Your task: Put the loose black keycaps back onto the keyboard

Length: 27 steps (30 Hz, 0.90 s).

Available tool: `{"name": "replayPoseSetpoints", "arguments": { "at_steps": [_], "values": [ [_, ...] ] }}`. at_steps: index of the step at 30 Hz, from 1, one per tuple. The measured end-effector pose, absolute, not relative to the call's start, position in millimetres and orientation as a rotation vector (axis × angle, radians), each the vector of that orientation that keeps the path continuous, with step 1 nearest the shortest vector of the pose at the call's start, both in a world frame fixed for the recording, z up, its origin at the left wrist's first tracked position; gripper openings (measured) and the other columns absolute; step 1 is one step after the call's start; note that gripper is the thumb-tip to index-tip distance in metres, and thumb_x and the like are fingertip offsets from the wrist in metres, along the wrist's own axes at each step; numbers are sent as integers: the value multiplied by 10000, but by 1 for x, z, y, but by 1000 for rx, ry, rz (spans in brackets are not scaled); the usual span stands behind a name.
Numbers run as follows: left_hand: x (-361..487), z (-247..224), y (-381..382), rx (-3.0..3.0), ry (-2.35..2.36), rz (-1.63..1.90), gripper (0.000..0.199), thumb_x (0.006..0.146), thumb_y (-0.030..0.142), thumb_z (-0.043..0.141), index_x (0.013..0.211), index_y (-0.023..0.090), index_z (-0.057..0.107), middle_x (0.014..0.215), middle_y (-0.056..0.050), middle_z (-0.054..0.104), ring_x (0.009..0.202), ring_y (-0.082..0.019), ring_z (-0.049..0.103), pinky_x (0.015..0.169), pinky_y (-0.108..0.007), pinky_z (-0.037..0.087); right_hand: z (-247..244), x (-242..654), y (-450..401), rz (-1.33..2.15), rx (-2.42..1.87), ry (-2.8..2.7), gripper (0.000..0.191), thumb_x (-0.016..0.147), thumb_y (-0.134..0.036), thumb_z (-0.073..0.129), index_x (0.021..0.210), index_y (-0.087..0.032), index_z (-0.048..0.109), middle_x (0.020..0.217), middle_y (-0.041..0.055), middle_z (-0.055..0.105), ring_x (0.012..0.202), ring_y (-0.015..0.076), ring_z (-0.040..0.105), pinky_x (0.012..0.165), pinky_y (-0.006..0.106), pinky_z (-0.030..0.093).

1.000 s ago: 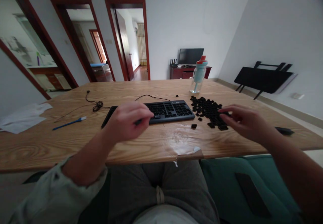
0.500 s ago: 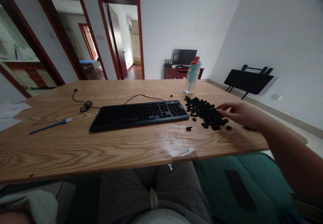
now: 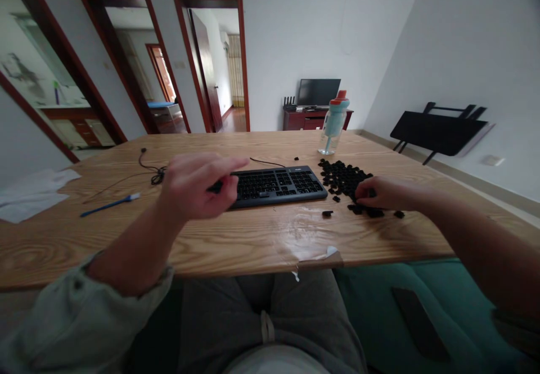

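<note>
A black keyboard [image 3: 282,189] lies on the wooden table, its left end hidden behind my left hand [image 3: 198,185]. That hand hovers above it, index finger stretched out and thumb apart, with nothing visible in the gap. To the keyboard's right spreads a pile of loose black keycaps [image 3: 341,177]. My right hand [image 3: 377,193] is low at the pile's right side, thumb and fingers curled together among the keycaps. Whatever they pinch is too small and dark to make out. One longer black keycap [image 3: 327,213] sits apart, nearer the front edge.
Behind the pile stands a water bottle [image 3: 333,124] with a red lid. A blue-handled brush [image 3: 107,205] and crumpled white paper [image 3: 36,188] lie at the left, near a coiled cable [image 3: 158,176]. Peeling film [image 3: 318,255] marks the front table edge. A dark flat object [image 3: 419,323] rests on the green seat.
My left hand has risen from the lower left, below the table edge, to above the keyboard's left end. My right hand's fingers have moved nearer and curled in at the pile. The view has shifted left.
</note>
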State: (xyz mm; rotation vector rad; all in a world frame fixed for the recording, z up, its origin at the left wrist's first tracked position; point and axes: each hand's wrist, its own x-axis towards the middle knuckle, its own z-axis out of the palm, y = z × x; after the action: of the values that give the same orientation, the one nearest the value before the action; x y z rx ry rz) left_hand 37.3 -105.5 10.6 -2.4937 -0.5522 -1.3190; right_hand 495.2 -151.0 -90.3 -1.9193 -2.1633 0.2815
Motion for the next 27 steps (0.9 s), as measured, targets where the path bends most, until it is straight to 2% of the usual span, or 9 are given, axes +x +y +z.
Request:
{"name": "replayPoseSetpoints", "arguments": {
  "at_steps": [2,5,7,9,13,18,23,27],
  "values": [
    [45,16,-85,-2405,-631,-1325,264,842,266,531,1050,261,696,646,10,588,550,-117,502,583,-274,455,-84,495,-151,297,-1885,-2198,219,774,-359,641,837,-189,765,741,63,692,565,141,578,500,245,407],
    [53,12,-61,-2517,-873,-1355,298,858,280,530,1106,202,676,714,-1,612,556,-93,480,562,-233,430,-64,485,-153,317,-1741,-2079,277,812,-439,649,858,-187,754,751,74,675,593,141,552,537,265,410],
    [64,6,-59,-2596,-840,-1359,318,853,307,570,1129,183,668,743,-5,621,553,-81,463,567,-220,425,-46,463,-152,352,-1552,-1904,352,811,-515,666,923,-188,729,753,63,642,608,133,517,536,261,393],
    [80,2,-66,-2667,-704,-1342,357,852,333,606,1172,181,654,766,-3,628,555,-73,455,578,-215,426,-29,427,-145,502,-1298,-1739,389,824,-545,664,988,-193,685,747,37,588,605,115,476,519,244,363],
    [113,-6,-81,-2791,-408,-1302,579,837,394,683,1357,180,545,850,-6,653,560,-64,453,586,-214,432,-17,344,-121,985,-822,-1686,389,846,-548,656,976,-183,612,668,-19,441,561,87,380,506,226,319],
    [113,-17,-78,-2701,-514,-1418,437,865,373,670,1259,192,620,822,-8,663,587,-78,497,621,-228,447,-23,292,-110,1195,-660,-1538,366,800,-486,692,957,-177,574,755,1,499,564,82,372,490,225,279],
    [105,-24,-74,-2660,-610,-1366,425,847,425,700,1211,210,659,802,-15,665,678,-120,567,707,-268,475,-30,290,-111,1301,-648,-1483,314,768,-424,690,911,-165,587,738,-3,479,556,82,367,483,232,264],
    [106,-26,-70,-2649,-624,-1350,387,863,420,682,1180,198,672,797,-17,660,714,-130,588,737,-276,475,-38,296,-102,1226,-710,-1544,330,777,-439,705,934,-168,604,687,-24,452,561,86,379,492,230,267]
  ]
}}
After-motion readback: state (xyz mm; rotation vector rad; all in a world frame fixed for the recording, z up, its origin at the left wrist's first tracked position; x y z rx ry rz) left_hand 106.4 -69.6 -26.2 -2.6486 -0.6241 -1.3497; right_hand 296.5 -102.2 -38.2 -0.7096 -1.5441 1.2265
